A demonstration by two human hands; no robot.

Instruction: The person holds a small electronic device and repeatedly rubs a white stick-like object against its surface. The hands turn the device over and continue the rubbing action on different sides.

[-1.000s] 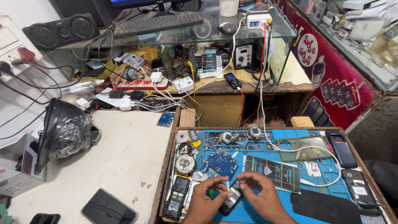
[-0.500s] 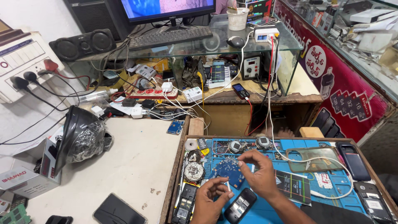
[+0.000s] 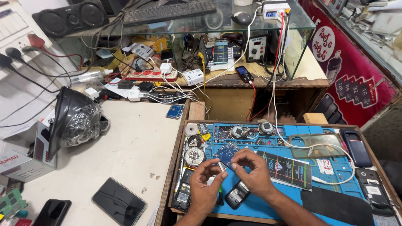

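Observation:
My left hand point(image 3: 206, 182) and my right hand point(image 3: 252, 170) meet fingertip to fingertip over a blue repair mat point(image 3: 335, 178) in a wooden drawer. Between the fingertips sits a small pale thin piece point(image 3: 220, 166), pinched from both sides. Just beyond the fingers lies a blue circuit board point(image 3: 226, 151). A small dark phone point(image 3: 237, 195) lies on the mat under my right wrist, touched by neither hand. An opened black handset point(image 3: 183, 196) lies left of my left hand.
A round metal part point(image 3: 194, 156) sits by the drawer's left rim. Two dark phones point(image 3: 355, 146) and a clear case point(image 3: 318, 144) lie at the right. On the white table are a smartphone point(image 3: 119, 201) and a plastic-wrapped lamp point(image 3: 75, 119). Cables and a power strip point(image 3: 148, 75) crowd the back.
My right hand has let go of the small dark phone, which now lies on the mat. Both hands have come together over the blue board, pinching the pale piece.

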